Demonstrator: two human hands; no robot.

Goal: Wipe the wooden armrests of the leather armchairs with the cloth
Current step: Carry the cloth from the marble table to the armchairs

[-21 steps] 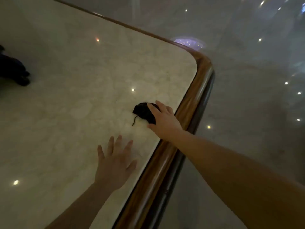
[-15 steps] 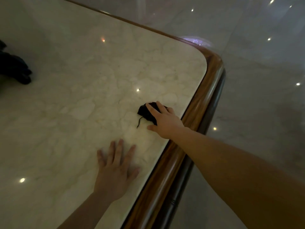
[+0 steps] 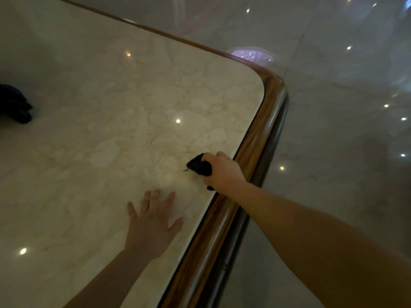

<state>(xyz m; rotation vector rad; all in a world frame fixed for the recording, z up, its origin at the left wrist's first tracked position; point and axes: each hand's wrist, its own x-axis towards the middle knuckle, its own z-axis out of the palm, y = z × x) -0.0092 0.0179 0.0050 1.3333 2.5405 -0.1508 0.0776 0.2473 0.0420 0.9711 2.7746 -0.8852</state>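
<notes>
Fingers of the right hand [image 3: 223, 172] are curled tight around a bunched black cloth [image 3: 199, 166] on the marble desk [image 3: 111, 130], near its wooden edge [image 3: 255, 138]. Left hand [image 3: 151, 227] lies flat, fingers spread, holding nothing.

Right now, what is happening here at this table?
A person leans over a marble table with a wooden edge. The right hand is closed around a small black cloth, near the table's edge. The left hand lies flat and open on the marble beside it. Another dark object sits at the far left; what it is cannot be told. No armchair or armrest is in view, so wiping them has not begun here.
</notes>
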